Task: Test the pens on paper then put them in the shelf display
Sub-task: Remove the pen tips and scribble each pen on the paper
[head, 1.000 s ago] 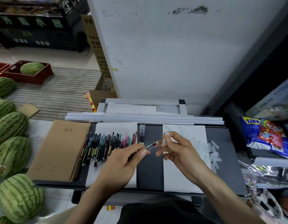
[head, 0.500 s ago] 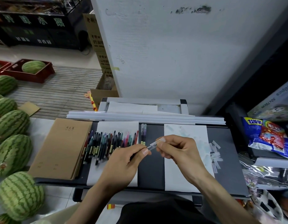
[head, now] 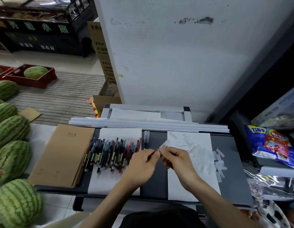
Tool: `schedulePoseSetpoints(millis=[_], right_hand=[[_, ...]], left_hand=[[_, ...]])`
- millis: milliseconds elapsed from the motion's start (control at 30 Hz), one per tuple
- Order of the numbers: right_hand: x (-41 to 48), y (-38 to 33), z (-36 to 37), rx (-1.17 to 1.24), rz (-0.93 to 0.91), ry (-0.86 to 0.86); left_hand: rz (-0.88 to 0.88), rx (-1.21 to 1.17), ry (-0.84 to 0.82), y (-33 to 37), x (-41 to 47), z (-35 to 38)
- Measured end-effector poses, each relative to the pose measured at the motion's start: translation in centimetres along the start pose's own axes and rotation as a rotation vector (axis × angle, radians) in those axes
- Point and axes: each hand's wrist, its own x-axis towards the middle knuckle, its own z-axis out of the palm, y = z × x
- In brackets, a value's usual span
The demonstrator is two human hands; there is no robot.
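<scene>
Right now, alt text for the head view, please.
A left hand and a right hand pinch one slim dark pen with a clear cap over a dark grey tabletop. To the left, a row of assorted coloured pens lies on a plain white paper sheet beside stacked brown notebooks. A faintly scribbled white paper sheet lies right.

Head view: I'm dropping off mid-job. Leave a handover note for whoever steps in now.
Left hand grips a pen by its barrel. Right hand pinches its clear cap.
Pile of pens lies on the left sheet; two pens lie apart on the mat.
Done: right sheet bears faint test strokes.
Left: test the pile, then shelve all; no pen shelved in view.
</scene>
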Motion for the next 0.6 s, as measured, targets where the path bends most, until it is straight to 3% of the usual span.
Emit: schedulePoseSetpoints(millis=[100, 167, 367, 433, 600], right_hand=[[2.3, 0.4, -0.4, 0.007, 0.119, 0.039], [4.3, 0.9, -1.0, -0.116, 0.186, 0.057], [9.7, 2.7, -1.5, -0.657, 0.232, 0.072], [10.8, 3.3, -0.7, -0.705, 0.238, 0.050], [12.3, 4.4, 1.6, -0.677, 0.240, 0.120]], left_hand=[[-0.037, 0.063, -0.056, -1.0, 0.1, -0.1], [-0.062, 0.191, -0.034, -2.7, 0.0, -0.9], [-0.338, 0.353, 0.279, -9.4, -0.3, -6.0], [-0.402, 0.370, 0.350, -10.7, 0.0, -7.3], [-0.423, 0.486, 0.302, -11.6, 1.5, -7.7]])
